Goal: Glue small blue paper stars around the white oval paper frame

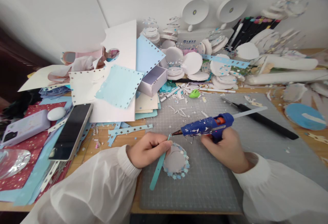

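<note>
Blue plastic fills the right hand (225,143): its grip is closed around the handle of a glue gun (202,127) flecked with white, whose nozzle points toward the left hand (150,150). A translucent glue stick (252,111) juts from the gun's back. The left hand's grip is a pinch, thumb against forefinger, on a narrow teal strip (156,173) that slants down toward the wearer. The strip's upper end is right by the nozzle tip; whether the two touch is too fine to tell. Just beside the strip, a white disc (175,161) rimmed with small blue and white star-shaped pieces lies on the grey cutting mat (205,186), partly hidden by the left hand. Farther right lies a black-handled knife (271,123). On the wooden desk (128,138), to the left, a dark-screened phone (71,130) lies near a pale blue punched strip (130,129). Behind these, a light blue sheet (119,85) rests near an open lilac box (153,82), and more white discs (192,63) crowd the back.
</note>
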The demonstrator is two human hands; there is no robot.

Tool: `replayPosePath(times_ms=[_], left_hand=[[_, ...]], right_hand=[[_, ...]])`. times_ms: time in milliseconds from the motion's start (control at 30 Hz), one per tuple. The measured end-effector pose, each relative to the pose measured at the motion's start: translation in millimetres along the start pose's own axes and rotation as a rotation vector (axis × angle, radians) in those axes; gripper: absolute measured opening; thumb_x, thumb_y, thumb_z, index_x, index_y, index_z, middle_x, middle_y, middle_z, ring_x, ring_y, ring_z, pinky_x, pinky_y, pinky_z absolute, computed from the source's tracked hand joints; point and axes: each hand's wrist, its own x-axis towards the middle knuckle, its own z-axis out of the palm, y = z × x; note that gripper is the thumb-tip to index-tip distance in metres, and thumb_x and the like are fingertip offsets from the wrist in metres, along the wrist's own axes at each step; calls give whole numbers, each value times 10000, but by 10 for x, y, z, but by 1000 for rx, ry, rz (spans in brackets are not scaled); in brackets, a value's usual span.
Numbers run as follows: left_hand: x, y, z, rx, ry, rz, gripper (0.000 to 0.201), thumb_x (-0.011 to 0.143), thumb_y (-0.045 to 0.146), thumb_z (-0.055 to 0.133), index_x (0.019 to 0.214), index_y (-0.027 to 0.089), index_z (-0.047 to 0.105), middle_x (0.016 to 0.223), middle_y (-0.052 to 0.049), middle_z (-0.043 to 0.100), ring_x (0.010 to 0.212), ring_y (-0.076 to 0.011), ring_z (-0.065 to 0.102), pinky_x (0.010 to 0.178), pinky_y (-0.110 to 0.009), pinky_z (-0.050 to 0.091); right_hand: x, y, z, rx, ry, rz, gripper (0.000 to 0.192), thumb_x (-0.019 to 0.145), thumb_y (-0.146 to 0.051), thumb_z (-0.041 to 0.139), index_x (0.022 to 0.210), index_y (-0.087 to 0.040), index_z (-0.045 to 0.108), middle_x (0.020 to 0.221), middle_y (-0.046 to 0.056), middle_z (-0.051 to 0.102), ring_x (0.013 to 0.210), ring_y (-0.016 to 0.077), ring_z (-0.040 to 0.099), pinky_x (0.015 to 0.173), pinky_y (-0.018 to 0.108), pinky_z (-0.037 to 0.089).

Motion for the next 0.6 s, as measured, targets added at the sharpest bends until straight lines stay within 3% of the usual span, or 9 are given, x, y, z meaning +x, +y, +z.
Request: replayPosePath(times_ms=[600], left_hand=[[3, -5, -1, -2, -7, 4, 485, 897, 464, 401, 555, 134, 495, 484, 6, 454, 444, -84, 389, 439, -203, 313]], right_hand=[[-2, -35, 5, 23, 49, -63, 232, 643, -313, 584, 497, -222, 428, 380, -27, 480, 333, 123, 435, 378, 268, 345]])
